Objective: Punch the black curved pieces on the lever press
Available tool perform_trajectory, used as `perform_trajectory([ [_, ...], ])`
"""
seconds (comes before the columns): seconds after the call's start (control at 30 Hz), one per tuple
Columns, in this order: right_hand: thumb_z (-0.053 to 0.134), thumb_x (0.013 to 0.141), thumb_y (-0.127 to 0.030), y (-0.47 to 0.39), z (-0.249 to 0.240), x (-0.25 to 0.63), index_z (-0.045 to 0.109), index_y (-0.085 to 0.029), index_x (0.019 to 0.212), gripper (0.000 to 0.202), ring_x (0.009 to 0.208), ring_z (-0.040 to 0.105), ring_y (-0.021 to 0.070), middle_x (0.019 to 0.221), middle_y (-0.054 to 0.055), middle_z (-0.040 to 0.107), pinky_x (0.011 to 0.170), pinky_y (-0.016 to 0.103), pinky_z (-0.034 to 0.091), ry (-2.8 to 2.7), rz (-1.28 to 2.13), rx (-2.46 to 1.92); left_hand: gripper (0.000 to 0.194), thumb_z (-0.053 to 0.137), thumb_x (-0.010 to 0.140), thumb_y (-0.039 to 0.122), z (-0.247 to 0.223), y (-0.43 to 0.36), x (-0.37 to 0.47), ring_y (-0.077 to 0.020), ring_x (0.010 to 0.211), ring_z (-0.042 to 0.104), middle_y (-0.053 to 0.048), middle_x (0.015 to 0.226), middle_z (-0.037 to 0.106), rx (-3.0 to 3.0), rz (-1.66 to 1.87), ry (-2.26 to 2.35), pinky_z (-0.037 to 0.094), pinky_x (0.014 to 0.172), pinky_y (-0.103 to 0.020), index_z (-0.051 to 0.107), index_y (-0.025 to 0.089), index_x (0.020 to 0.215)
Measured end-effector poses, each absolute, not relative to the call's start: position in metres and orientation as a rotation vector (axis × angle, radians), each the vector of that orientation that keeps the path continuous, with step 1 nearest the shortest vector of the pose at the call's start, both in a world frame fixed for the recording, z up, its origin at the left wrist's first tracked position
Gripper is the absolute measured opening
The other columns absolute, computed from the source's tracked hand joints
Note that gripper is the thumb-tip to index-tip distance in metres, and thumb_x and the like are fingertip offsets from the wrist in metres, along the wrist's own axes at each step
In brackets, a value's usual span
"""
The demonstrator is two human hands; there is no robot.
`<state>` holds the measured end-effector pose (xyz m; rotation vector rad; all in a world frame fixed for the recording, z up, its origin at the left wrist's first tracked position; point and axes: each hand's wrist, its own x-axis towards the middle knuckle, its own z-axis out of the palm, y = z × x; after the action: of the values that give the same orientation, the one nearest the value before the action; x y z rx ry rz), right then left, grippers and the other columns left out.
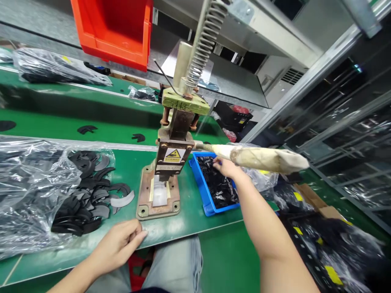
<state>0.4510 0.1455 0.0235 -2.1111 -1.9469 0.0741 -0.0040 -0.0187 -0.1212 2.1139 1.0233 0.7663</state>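
Observation:
My left hand (pixel 124 242) rests at the front edge of the green table, fingers curled in and thumb against them. Anything inside it is hidden. My right hand (pixel 225 167) is over the blue bin (pixel 203 191), its fingertips bent together above the small black parts (pixel 218 183). What they pinch, if anything, is too small to make out. Between my hands stands a hand press (pixel 174 154) with a wrapped lever (pixel 259 158) that passes above my right hand. A pale block (pixel 159 193) sits on its base under the ram.
Curved black pieces (pixel 91 191) spill from a clear plastic bag (pixel 33 195) at left. A red bin (pixel 116 36) sits on the shelf above. Behind lies a green belt (pixel 61 118) with a few dark pieces. Bagged parts (pixel 342 240) fill the right side.

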Motion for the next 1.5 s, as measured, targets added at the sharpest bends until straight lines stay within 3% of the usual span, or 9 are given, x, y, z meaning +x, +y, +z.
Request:
perform_trajectory([
  [0.17, 0.066, 0.098, -0.044, 0.084, -0.006, 0.443, 0.064, -0.018, 0.127, 0.039, 0.11, 0.069, 0.0204, 0.126, 0.009, 0.069, 0.096, 0.044, 0.061, -2.213, 0.446, -2.303, 0.033, 0.057, 0.103, 0.041, -0.12, -0.021, -0.003, -0.0148, 0.062, 0.055, 0.002, 0.068, 0.057, 2.113, 0.732, 1.034, 0.042, 0.061, -0.024, 0.054, 0.023, 0.075],
  [0.4, 0.065, 0.099, -0.045, 0.06, -0.014, 0.43, 0.066, -0.018, 0.125, 0.037, 0.115, 0.068, 0.0214, 0.128, 0.009, 0.068, 0.101, 0.046, 0.059, -2.144, 0.371, -2.314, 0.033, 0.058, 0.102, 0.042, -0.12, -0.027, -0.002, -0.015, 0.064, 0.055, 0.002, 0.069, 0.058, 2.092, 0.72, 1.082, 0.042, 0.065, -0.025, 0.055, 0.022, 0.077],
  [0.6, 0.063, 0.098, -0.04, 0.041, 0.004, 0.436, 0.075, -0.021, 0.109, 0.025, 0.112, 0.069, 0.0223, 0.119, 0.01, 0.075, 0.108, 0.044, 0.053, -1.906, 0.263, -2.09, 0.036, 0.056, 0.103, 0.046, -0.117, -0.026, -0.004, -0.0147, 0.067, 0.054, 0.002, 0.071, 0.057, 2.014, 0.734, 1.094, 0.043, 0.066, -0.025, 0.055, 0.022, 0.077],
  [0.8, 0.056, 0.099, -0.046, -0.005, -0.001, 0.402, 0.074, -0.021, 0.119, 0.037, 0.094, 0.073, 0.021, 0.114, 0.009, 0.078, 0.093, 0.041, 0.06, -1.623, 0.3, -1.744, 0.037, 0.058, 0.102, 0.047, -0.108, -0.025, -0.001, -0.0141, 0.065, 0.05, 0.002, 0.069, 0.054, 1.876, 0.819, 1.105, 0.042, 0.063, -0.024, 0.055, 0.021, 0.076],
  [1.0, 0.066, 0.097, -0.043, -0.05, -0.034, 0.325, 0.075, -0.024, 0.113, 0.027, 0.092, 0.076, 0.0197, 0.104, 0.006, 0.08, 0.089, 0.038, 0.062, -1.557, 0.562, -1.44, 0.032, 0.059, 0.101, 0.042, -0.068, -0.032, 0.012, -0.0143, 0.067, 0.052, 0.0, 0.072, 0.058, 1.916, 0.879, 0.999, 0.043, 0.066, -0.026, 0.057, 0.021, 0.077],
  [1.23, 0.071, 0.094, -0.038, -0.065, -0.047, 0.273, 0.078, -0.027, 0.106, 0.018, 0.085, 0.073, 0.018, 0.094, 0.004, 0.079, 0.083, 0.035, 0.06, -1.599, 0.755, -1.246, 0.021, 0.063, 0.101, 0.041, -0.043, -0.04, 0.022, -0.0139, 0.07, 0.055, -0.002, 0.081, 0.061, 1.847, 0.891, 0.907, 0.048, 0.066, -0.028, 0.062, 0.021, 0.096],
  [1.5, 0.071, 0.094, -0.033, -0.068, -0.05, 0.261, 0.078, -0.028, 0.106, 0.015, 0.081, 0.07, 0.0178, 0.089, 0.003, 0.076, 0.078, 0.035, 0.056, -1.676, 0.783, -1.169, 0.025, 0.07, 0.097, 0.035, -0.047, -0.04, 0.025, -0.0128, 0.071, 0.059, -0.008, 0.106, 0.065, 1.884, 0.986, 0.818, 0.05, 0.064, -0.028, 0.063, 0.022, 0.117],
])
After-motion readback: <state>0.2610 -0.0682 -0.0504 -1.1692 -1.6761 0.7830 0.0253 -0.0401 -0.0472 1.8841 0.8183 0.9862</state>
